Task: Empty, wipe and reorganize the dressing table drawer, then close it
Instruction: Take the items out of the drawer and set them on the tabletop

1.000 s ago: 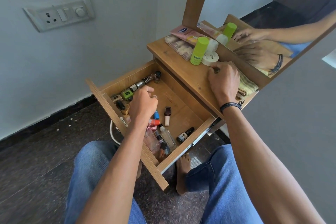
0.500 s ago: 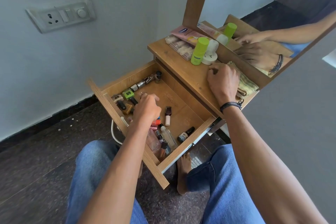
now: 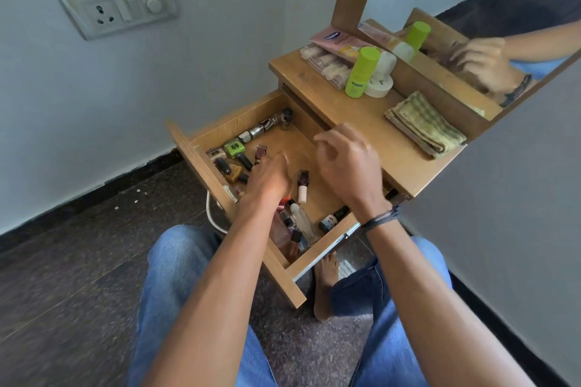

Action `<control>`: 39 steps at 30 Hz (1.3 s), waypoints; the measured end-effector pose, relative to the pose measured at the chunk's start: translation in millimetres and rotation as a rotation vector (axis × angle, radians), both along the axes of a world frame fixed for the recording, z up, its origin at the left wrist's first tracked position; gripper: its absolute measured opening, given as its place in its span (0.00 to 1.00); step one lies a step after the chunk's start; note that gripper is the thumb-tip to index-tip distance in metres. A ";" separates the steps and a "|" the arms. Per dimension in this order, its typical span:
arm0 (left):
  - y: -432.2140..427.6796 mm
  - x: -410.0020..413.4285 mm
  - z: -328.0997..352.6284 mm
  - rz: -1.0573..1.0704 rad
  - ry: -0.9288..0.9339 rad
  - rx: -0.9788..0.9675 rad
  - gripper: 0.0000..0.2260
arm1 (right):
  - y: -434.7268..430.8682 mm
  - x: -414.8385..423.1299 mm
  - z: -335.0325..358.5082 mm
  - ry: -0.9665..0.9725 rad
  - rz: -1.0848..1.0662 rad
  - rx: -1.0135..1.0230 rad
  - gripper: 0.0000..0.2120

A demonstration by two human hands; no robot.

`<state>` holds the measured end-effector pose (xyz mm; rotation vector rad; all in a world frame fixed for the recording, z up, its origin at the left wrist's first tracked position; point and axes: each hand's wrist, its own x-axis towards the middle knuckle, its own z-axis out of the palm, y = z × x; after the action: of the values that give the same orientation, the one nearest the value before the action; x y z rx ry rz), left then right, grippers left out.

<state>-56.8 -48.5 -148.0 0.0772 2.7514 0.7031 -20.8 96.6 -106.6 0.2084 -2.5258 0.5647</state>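
- The drawer (image 3: 201, 160) is pulled out toward you, and it is full of little bottles and tubes.
- Your left hand (image 3: 267, 181) is low inside the drawer, over the left pile. It is blurry, so you cannot tell if it pinches anything.
- Your right hand (image 3: 347, 163) hangs above the far right part of the drawer. Its fingers are spread and curled, and it holds nothing.
- The small bottle with the dark cap (image 3: 302, 186) lies between your two hands, a bit nearer than your fingertips. Its long way runs far to near, with the dark cap at the far end.
- Your left hand looks closer to it, almost beside it. Your right hand is higher up.
- I think a grab from above, across its thin sides, would work best.
- On the worktop (image 3: 355, 110), a folded cloth (image 3: 424, 124) waits on the right, ready for wiping.
- A green bottle (image 3: 361, 72) stands at the far end, so set things down in the bare middle.
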 end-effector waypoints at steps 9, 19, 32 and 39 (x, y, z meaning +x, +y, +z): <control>0.2 4.0 4.3 0.015 0.039 0.044 0.20 | -21.7 4.4 -47.8 -0.666 -0.140 0.073 0.20; -7.6 -12.4 8.4 0.214 0.003 0.382 0.14 | -13.8 6.9 -48.9 -0.629 -0.254 -0.106 0.16; -5.8 -12.6 4.3 0.198 -0.057 0.297 0.12 | -7.6 1.7 -50.9 -0.635 -0.217 -0.210 0.08; -2.5 -6.0 -6.1 0.101 -0.023 0.078 0.16 | -7.7 0.3 -53.1 -0.729 -0.257 -0.239 0.07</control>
<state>-62.8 -51.0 -154.2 -0.0528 2.7207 0.8332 -20.5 88.9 -159.7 -0.4915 -3.0562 0.9587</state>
